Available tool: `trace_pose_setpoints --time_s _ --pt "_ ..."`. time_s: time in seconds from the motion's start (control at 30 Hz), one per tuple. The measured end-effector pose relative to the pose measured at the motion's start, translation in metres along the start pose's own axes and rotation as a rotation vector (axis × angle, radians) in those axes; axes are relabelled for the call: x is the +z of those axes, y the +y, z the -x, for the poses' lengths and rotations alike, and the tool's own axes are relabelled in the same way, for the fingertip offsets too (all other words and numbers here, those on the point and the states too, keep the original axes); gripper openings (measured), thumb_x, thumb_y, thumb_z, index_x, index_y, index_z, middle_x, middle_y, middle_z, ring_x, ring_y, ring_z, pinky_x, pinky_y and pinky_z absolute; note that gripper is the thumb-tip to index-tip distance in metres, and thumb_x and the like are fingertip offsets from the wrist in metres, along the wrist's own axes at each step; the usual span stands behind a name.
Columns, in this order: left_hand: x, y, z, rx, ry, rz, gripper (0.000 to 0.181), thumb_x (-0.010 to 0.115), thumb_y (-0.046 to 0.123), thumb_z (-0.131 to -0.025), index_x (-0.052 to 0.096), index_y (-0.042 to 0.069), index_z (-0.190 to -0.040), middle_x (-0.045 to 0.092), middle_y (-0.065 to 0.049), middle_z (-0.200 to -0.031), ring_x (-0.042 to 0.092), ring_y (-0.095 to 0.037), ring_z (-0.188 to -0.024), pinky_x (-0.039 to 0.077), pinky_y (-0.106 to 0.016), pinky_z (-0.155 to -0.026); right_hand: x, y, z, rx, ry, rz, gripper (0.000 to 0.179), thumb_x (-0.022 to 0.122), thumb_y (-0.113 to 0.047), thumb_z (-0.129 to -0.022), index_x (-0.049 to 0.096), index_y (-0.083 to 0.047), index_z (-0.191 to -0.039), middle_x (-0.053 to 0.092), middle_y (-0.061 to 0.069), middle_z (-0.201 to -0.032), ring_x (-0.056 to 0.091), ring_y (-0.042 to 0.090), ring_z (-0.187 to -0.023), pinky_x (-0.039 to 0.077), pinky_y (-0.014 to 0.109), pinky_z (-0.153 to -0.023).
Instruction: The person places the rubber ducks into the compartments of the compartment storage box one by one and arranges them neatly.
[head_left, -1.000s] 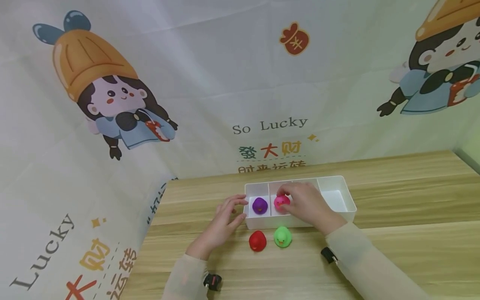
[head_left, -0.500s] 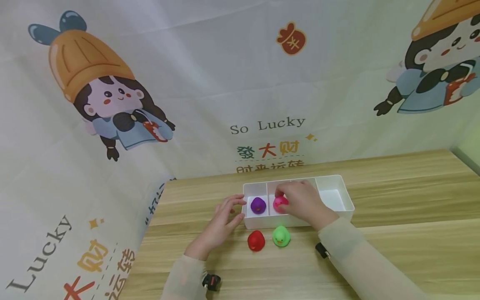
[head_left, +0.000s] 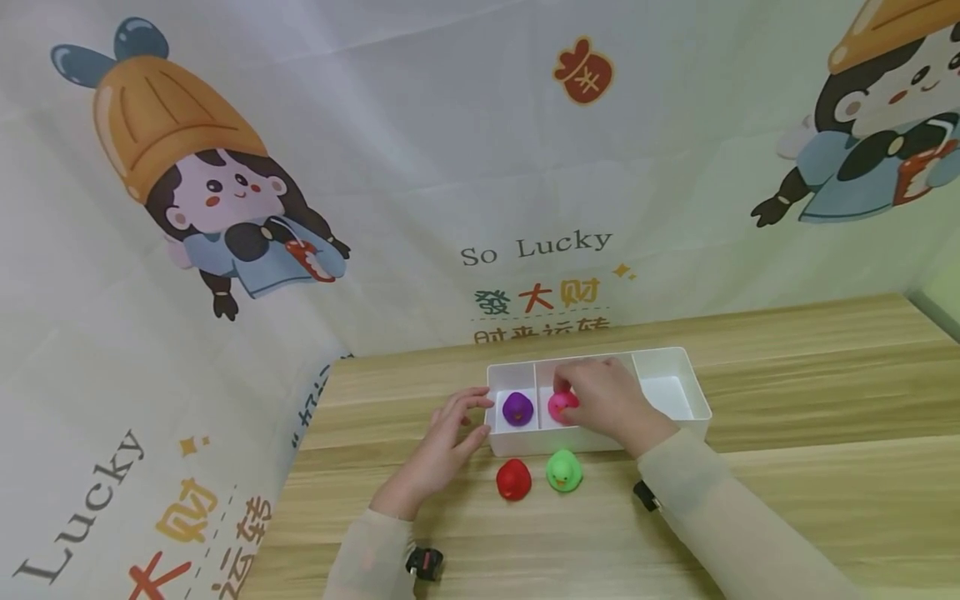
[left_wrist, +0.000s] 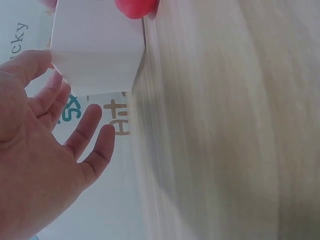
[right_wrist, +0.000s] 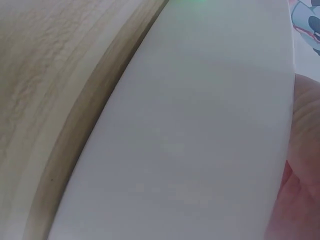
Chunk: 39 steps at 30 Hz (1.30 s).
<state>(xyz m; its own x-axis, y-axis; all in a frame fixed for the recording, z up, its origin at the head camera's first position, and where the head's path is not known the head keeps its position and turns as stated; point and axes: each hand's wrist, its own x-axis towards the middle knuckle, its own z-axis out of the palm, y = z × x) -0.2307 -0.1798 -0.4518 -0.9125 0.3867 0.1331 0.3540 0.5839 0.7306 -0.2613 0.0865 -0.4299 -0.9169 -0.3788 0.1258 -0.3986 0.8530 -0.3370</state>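
Both my arms wear thin, pale cream, semi-sheer long sleeves [head_left: 720, 517], lower centre & lower right of head view. Small black cam unit w/ strap under each wrist [head_left: 424, 562]. My left hand [head_left: 438, 454] & right hand [head_left: 611, 404] are bare: no rings, no gloves.

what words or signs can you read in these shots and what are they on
"So Lucky" on the backdrop cloth, above the white tray.
"發大财" under it, same cloth.
A line of characters below that, cut off by the table edge: unreadable.
"Lucky" on the left cloth, with partly cut characters beneath.
A character on the red pouch: too small.
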Motion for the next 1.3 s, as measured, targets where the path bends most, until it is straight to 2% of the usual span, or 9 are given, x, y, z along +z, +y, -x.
trace_pose_setpoints --time_s 0.13,0.37,0.67,1.03,1.3 --pt "-0.001 0.001 0.0 -0.002 0.0 -0.008 0.031 0.06 0.009 -0.103 0.057 0.008 -0.134 0.044 -0.008 -0.159 0.049 -0.035 -0.121 0.044 -0.056 -0.105 0.0 0.0 0.001 -0.005 0.02 -0.009 0.022 0.087 -0.024 -0.083 0.071 -0.017 -0.095 0.074 -0.004 -0.094 0.063 0.017 -0.089 0.048 0.051 -0.097" --pt "0.0 0.0 0.0 -0.007 -0.003 -0.002 0.031 0.06 0.009 -0.103 0.057 0.009 -0.134 0.044 -0.007 -0.159 0.049 -0.032 -0.122 0.044 -0.054 -0.105 0.001 0.001 0.003 -0.023 0.052 -0.04 0.019 0.087 -0.021 -0.084 0.072 -0.017 -0.095 0.076 -0.002 -0.097 0.068 0.021 -0.096 0.049 0.05 -0.098" --pt "0.001 -0.002 0.0 0.007 0.005 -0.003 0.032 0.06 0.009 -0.103 0.056 0.009 -0.135 0.045 -0.008 -0.159 0.05 -0.034 -0.122 0.043 -0.053 -0.105 0.004 0.005 0.006 -0.045 0.115 -0.169 0.015 0.082 -0.015 -0.087 0.074 -0.016 -0.1 0.077 0.001 -0.106 0.07 0.027 -0.105 0.054 0.047 -0.097" --pt "0.0 -0.002 0.0 0.012 0.006 -0.007 0.032 0.06 0.009 -0.103 0.056 0.009 -0.135 0.044 -0.007 -0.159 0.051 -0.032 -0.12 0.043 -0.052 -0.104 -0.001 0.007 0.015 -0.035 0.197 -0.192 0.017 0.083 -0.015 -0.086 0.075 -0.018 -0.101 0.077 -0.001 -0.109 0.069 0.026 -0.105 0.05 0.051 -0.1" --pt "0.001 -0.002 0.0 0.013 0.008 -0.001 0.032 0.06 0.008 -0.103 0.056 0.009 -0.135 0.044 -0.008 -0.159 0.05 -0.033 -0.121 0.044 -0.053 -0.105 -0.002 0.007 0.025 -0.067 0.264 -0.213 0.016 0.084 -0.016 -0.086 0.075 -0.016 -0.098 0.078 0.001 -0.11 0.07 0.027 -0.108 0.05 0.051 -0.101"
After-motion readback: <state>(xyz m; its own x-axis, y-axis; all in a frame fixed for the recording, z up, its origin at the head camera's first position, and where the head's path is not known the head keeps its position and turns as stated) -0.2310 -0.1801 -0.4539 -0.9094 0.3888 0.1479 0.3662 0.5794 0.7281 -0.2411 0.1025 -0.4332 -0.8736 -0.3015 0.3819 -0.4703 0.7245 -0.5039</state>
